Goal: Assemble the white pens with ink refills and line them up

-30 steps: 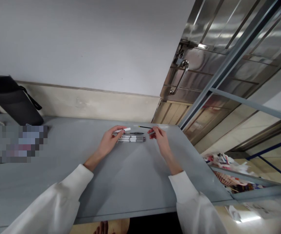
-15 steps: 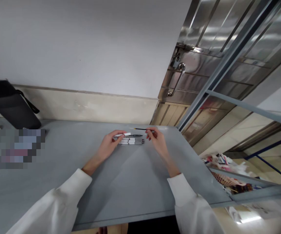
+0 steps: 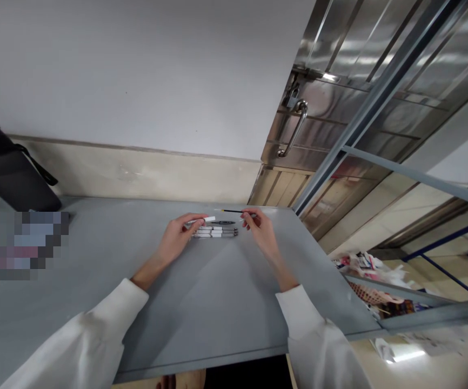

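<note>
My left hand [image 3: 176, 233] is closed around a white pen barrel [image 3: 209, 219], which points right from between thumb and fingers. My right hand [image 3: 257, 222] pinches a thin black pen refill [image 3: 232, 211], its yellowish tip end pointing left. A small pale piece also shows by the right fingertips, too small to name. Between the hands, a dark pen part [image 3: 223, 222] lies on the grey table. Just below it, several white pens [image 3: 216, 232] with dark ends lie side by side, their left ends partly behind my left hand.
The grey table [image 3: 205, 308] meets a wall at the back. A black case with a strap [image 3: 19, 170] and a pixelated item [image 3: 27, 240] are at the left. Grey metal frame posts [image 3: 319, 181] rise at the right, with a pink basket [image 3: 372, 293] and bags beyond.
The view has shifted slightly, so everything sits a little further left and up. Both hands keep their grips and nearly the same positions over the pens.
</note>
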Action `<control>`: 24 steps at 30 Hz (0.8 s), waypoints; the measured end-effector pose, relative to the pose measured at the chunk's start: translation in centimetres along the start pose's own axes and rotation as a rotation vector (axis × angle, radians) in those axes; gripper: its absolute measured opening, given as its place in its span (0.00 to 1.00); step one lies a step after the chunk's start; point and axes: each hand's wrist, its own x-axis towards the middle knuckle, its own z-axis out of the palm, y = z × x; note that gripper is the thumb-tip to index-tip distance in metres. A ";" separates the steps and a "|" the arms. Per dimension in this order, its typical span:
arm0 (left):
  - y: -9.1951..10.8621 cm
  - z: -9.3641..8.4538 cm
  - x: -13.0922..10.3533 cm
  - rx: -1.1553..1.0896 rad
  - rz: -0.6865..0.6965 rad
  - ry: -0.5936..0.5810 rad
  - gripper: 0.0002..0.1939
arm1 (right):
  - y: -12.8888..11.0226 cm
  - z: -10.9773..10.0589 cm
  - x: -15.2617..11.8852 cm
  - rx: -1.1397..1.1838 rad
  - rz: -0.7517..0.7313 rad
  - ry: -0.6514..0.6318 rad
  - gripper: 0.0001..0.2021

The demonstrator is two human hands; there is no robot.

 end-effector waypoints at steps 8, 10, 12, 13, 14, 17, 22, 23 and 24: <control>0.0 0.0 0.0 0.009 0.022 -0.007 0.18 | -0.1 -0.1 -0.1 0.009 -0.003 0.009 0.17; 0.0 0.0 0.0 0.010 0.014 -0.009 0.18 | -0.1 -0.1 -0.1 0.009 -0.005 0.008 0.18; 0.0 0.0 0.0 0.013 0.010 -0.012 0.18 | -0.1 -0.1 -0.1 0.006 -0.006 0.006 0.18; 0.0 0.0 0.0 0.014 0.010 -0.013 0.18 | -0.1 -0.1 -0.1 0.005 -0.007 0.006 0.19; 0.0 0.0 0.0 0.015 0.012 -0.015 0.18 | 0.0 -0.1 -0.1 0.006 -0.008 0.007 0.19; 0.0 0.1 0.0 0.022 0.022 -0.022 0.19 | 0.0 -0.1 -0.1 0.009 -0.007 0.011 0.20; 0.3 0.1 0.0 0.039 0.011 -0.014 0.19 | -0.1 0.0 -0.1 0.016 -0.008 0.000 0.19; 0.4 0.1 0.0 0.037 0.014 -0.015 0.19 | -0.2 0.1 -0.1 0.015 -0.009 -0.001 0.19; 0.4 0.1 0.0 0.035 0.021 -0.019 0.18 | -0.2 0.1 -0.1 0.012 -0.009 0.001 0.19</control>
